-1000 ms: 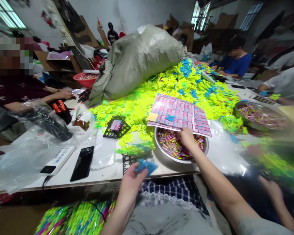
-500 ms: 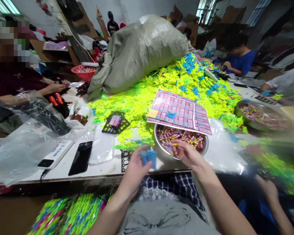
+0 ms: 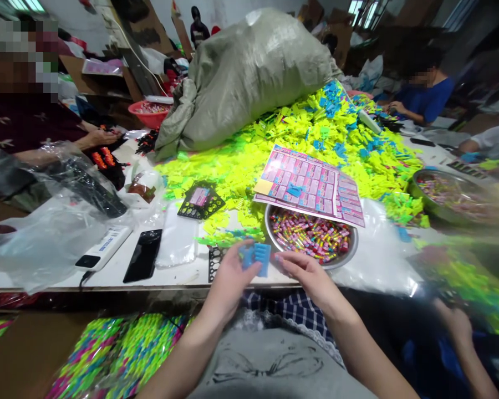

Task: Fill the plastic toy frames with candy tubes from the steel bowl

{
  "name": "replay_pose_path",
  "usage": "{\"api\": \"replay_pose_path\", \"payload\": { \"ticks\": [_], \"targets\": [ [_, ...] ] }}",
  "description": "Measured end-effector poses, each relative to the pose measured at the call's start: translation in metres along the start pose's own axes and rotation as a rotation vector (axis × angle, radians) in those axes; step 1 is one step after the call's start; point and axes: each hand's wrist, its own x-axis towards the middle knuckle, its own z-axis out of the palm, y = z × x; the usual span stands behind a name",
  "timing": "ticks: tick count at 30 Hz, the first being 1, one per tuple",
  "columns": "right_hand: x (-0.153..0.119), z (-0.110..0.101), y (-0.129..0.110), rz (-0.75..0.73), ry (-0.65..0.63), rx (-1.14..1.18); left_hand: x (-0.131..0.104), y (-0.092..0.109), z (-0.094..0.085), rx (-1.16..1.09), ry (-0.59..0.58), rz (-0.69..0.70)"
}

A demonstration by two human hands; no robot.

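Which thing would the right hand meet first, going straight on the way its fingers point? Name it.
The right hand would probably meet the blue piece held in the left hand, though the depth between them is unclear.

Bowl (image 3: 268,231), far rim hidden under sheets (image 3: 316,191), print too small to read; blue piece (image 3: 263,257), partly covered by left hand (image 3: 232,272); right hand (image 3: 305,270), contents unclear; right basin (image 3: 423,206), blurred; left co-worker (image 3: 29,124), cut off.

Two metal bowls (image 3: 352,252) (image 3: 418,193); one big sack (image 3: 253,72); blue pieces (image 3: 262,257) uncountable
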Motion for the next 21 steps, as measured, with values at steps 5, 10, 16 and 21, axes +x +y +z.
{"api": "replay_pose_path", "payload": {
  "ticks": [5, 10, 16, 21],
  "targets": [
    [-0.001, -0.001, 0.006, 0.058, -0.014, -0.011, 0.0, -0.006, -0.002, 0.05, 0.002, -0.025],
    [0.002, 0.005, 0.018, 0.044, 0.077, 0.184, 0.001, -0.015, -0.007, 0.279, 0.04, 0.074],
    [0.004, 0.025, 0.021, -0.016, 0.082, 0.37, 0.002, -0.02, -0.011, 0.567, -0.011, 0.288],
    [-0.001, 0.027, 0.015, -0.291, 0.219, 0.049, 0.002, -0.02, -0.022, 0.419, -0.034, 0.151]
  ]
}}
